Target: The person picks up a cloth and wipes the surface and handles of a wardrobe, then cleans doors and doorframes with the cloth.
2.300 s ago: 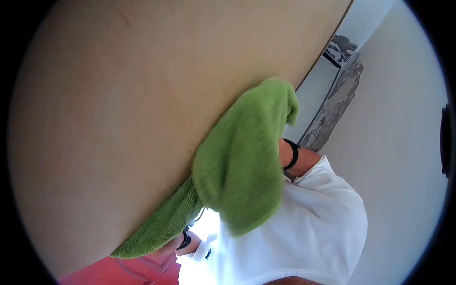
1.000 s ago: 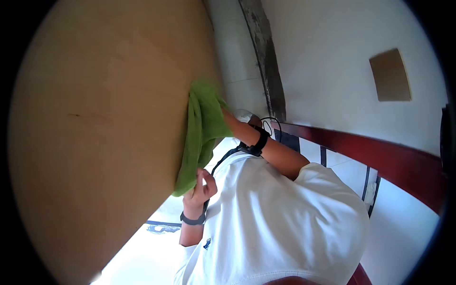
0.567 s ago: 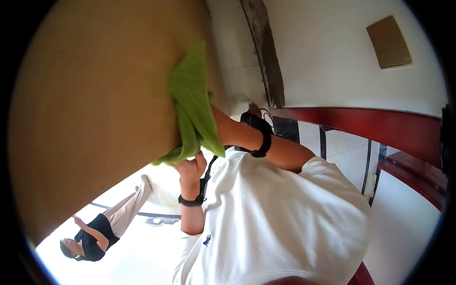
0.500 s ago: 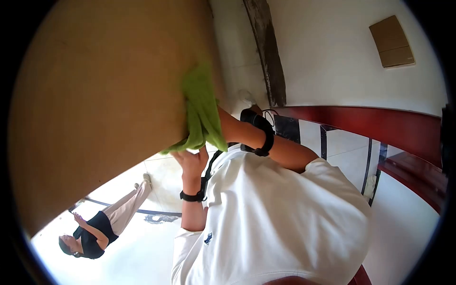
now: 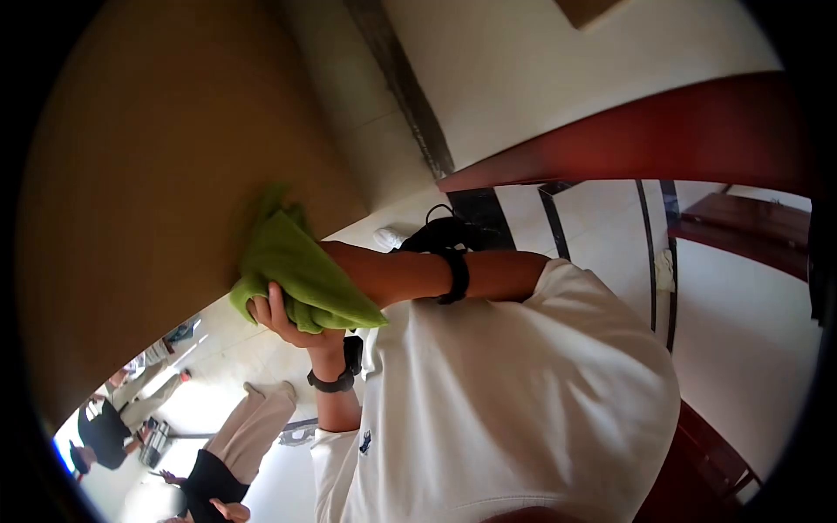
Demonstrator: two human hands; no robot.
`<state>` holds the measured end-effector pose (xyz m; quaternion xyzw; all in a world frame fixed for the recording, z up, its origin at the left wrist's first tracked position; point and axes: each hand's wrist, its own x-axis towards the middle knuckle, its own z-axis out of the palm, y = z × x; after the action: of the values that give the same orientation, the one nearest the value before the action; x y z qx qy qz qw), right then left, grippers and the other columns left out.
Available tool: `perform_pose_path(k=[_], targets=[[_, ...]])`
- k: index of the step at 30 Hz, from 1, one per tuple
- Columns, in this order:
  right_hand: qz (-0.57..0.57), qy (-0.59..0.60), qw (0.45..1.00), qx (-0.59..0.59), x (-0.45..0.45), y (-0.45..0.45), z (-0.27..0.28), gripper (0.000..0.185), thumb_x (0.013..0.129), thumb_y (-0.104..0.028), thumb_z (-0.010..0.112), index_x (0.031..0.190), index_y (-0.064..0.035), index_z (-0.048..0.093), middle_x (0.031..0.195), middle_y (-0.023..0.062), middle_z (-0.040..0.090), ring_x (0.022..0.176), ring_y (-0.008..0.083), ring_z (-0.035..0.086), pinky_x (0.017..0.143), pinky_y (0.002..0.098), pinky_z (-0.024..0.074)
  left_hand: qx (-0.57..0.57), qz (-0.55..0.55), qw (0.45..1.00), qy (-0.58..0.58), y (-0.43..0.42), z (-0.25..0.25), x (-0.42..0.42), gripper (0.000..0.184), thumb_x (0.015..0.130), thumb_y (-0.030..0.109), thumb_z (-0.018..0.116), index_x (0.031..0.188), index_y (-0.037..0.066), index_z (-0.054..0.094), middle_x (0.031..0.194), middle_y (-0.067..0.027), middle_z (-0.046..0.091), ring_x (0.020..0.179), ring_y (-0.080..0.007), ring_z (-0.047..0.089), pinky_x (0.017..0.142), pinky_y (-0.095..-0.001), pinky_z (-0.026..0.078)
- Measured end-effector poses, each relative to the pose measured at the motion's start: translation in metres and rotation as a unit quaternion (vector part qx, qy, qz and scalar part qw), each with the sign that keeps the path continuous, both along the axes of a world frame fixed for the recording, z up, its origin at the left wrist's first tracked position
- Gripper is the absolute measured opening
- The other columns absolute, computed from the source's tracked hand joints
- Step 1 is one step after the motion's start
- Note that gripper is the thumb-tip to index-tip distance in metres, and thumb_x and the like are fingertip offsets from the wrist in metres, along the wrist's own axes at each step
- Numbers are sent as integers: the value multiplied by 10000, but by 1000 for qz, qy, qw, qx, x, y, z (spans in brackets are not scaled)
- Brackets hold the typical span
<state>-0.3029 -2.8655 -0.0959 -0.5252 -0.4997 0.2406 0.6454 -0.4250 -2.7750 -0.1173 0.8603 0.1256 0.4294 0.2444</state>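
Currently, the green towel (image 5: 301,266) is bunched at the edge of the flat brown panel (image 5: 157,192), its upper part lying against the panel face. The left hand (image 5: 283,321) is clamped on the lower folds of the towel, fingers bent around the fabric. The right forearm (image 5: 384,272) enters from the opposite side; the right hand is hidden by the towel, and its grip cannot be determined. A black band encircles each wrist: left band (image 5: 336,376), right band (image 5: 455,277). Adjacent to both arms is the white shirt (image 5: 523,392) of the wearer. A red beam (image 5: 645,131) spans the upper right. Well apart, at lower left, are a person in pale trousers (image 5: 253,427) and a person in dark clothing (image 5: 103,433).
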Motion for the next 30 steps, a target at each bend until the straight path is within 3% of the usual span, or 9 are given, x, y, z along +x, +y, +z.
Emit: perform_pose_path(k=[3, 7, 10, 12, 13, 15, 20, 23, 30], targets=[[49, 69, 995, -58, 15, -59, -25, 496, 812, -225, 693, 1240, -37, 526, 1220, 133, 587, 1110, 286, 571, 953, 365, 453, -27, -76, 997, 5, -21, -7, 26, 626, 761, 258, 783, 1259, 13, 494, 1271, -201, 489, 1176, -383, 490, 1008, -487, 388], [-18, 77, 984, -157, 33, -151, 2, 513, 788, -201, 727, 1232, -34, 531, 1194, 128, 603, 1067, 290, 592, 920, 356, 471, -55, -314, 944, 89, -41, -5, 70, 496, 728, 169, 769, 1154, 49, 545, 1098, -169, 570, 987, -334, 558, 789, -405, 471], [-122, -117, 937, -306, 26, -205, 4, 511, 788, -193, 746, 1234, -46, 543, 1204, 119, 601, 1088, 263, 584, 929, 360, 461, -149, -334, 921, 133, -86, 17, 93, 391, 795, 99, 670, 1153, 29, 529, 1005, -149, 618, 861, -315, 595, 732, -366, 489], [-191, -104, 944, -247, -19, -239, 2, 507, 789, -187, 746, 1235, -50, 546, 1211, 113, 599, 1098, 257, 579, 936, 364, 457, -377, -365, 814, 249, -114, 36, 73, 325, 843, 46, 561, 1161, 10, 504, 897, -122, 651, 731, -273, 608, 680, -332, 490], [-259, -78, 944, -188, -32, -254, -10, 504, 791, -182, 747, 1236, -54, 549, 1219, 108, 598, 1107, 251, 574, 943, 368, 452, -375, -365, 817, 244, -125, 38, 73, 325, 843, 46, 561, 1161, 10, 504, 897, -122, 651, 731, -273, 608, 680, -332, 490], [-310, -137, 920, -195, -56, -285, -38, 510, 786, -170, 752, 1241, -55, 550, 1227, 95, 595, 1116, 253, 568, 950, 376, 448, -463, -437, 727, 256, -145, 39, 74, 304, 863, 20, 514, 1164, 0, 483, 799, -97, 659, 683, -237, 621, 669, -314, 491], [-486, -261, 811, -194, -71, -323, -33, 511, 776, -147, 758, 1234, -52, 551, 1226, 83, 593, 1110, 248, 563, 947, 379, 444, -351, -562, 742, 104, -192, 54, 83, 420, 850, 65, 626, 1236, 41, 460, 1153, -171, 589, 1037, -293, 591, 891, -348, 456], [-546, -285, 767, -180, -60, -331, -11, 506, 772, -139, 758, 1226, -50, 552, 1218, 83, 594, 1098, 243, 563, 939, 374, 445, -201, -588, 783, -29, -208, 83, 103, 480, 842, 139, 670, 1265, 59, 458, 1168, -174, 582, 1063, -355, 571, 926, -401, 442], [-646, -320, 677, -147, -21, -321, 38, 495, 762, -119, 757, 1206, -44, 553, 1200, 83, 595, 1071, 233, 564, 921, 364, 447, 5, -643, 746, -175, -223, 164, 170, 477, 805, 206, 661, 1247, 78, 534, 1229, -186, 562, 1114, -412, 525, 969, -467, 401]])
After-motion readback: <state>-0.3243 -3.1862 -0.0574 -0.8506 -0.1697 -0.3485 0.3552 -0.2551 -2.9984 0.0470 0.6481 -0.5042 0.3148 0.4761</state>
